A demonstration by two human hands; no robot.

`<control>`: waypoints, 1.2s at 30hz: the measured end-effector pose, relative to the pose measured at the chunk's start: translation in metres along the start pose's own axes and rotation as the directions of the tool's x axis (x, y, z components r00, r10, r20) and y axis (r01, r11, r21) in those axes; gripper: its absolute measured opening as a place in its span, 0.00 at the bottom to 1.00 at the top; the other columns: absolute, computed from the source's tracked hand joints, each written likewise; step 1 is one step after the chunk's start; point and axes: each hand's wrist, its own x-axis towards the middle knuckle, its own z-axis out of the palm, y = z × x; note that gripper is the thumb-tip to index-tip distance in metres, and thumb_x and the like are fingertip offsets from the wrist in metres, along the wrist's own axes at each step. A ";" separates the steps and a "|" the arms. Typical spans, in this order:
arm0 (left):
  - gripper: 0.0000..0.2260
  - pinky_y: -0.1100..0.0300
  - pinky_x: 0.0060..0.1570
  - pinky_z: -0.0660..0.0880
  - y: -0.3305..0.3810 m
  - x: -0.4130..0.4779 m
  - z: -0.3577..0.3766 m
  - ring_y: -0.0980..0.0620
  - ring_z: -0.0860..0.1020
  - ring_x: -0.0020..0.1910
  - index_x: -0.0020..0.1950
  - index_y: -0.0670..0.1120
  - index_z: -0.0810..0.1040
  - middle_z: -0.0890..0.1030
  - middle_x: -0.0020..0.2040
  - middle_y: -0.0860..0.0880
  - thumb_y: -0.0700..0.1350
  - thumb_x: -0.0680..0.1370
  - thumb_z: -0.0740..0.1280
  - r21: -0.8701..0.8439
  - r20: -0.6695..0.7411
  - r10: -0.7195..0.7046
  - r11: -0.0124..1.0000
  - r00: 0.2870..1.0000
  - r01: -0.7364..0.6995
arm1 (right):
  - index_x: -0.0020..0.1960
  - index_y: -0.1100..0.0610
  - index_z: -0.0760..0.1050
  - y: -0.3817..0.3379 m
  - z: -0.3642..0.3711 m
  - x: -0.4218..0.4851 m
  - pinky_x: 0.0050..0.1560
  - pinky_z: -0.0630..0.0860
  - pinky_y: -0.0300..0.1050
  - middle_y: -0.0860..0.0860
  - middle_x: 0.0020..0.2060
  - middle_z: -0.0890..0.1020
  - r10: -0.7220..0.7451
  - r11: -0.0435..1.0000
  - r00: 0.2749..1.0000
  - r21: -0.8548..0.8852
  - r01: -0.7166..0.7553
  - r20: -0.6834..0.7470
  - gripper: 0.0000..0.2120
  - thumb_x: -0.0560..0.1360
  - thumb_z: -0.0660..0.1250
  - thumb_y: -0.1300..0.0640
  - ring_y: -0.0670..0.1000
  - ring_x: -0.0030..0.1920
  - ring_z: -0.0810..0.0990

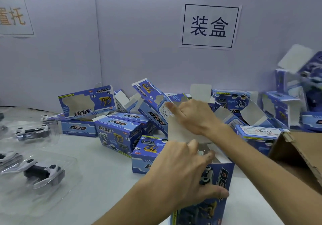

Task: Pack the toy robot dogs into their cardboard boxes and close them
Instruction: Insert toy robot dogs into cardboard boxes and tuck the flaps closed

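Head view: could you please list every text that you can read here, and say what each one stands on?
"装盒": paper sign on the wall.
"托", after a cut-off character: orange print on the left wall sign.
"DOG": the blue cardboard boxes, for instance the leaning box and the held box that the left hand grips.
"TOP": the lying box.
Fine print on the white box labels: too small to read.

my left hand (184, 170) reaches in from the lower left and grips the top of the upright box (224, 177), fingers curled over its open edge, thumb on the front face. my right hand (195, 116) is just above, forearm entering from the right, forefinger stretched leftward over the white flap (176, 130); its other fingers are hidden.
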 end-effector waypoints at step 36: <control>0.42 0.50 0.34 0.54 0.002 -0.001 0.005 0.47 0.62 0.41 0.75 0.56 0.59 0.71 0.58 0.44 0.78 0.68 0.57 -0.057 0.060 -0.060 0.996 0.996 0.064 | 0.40 0.59 0.83 0.041 -0.028 -0.001 0.30 0.63 0.35 0.54 0.28 0.72 -0.179 0.863 0.922 0.505 -0.021 0.343 0.15 0.78 0.69 0.49 0.45 0.30 0.67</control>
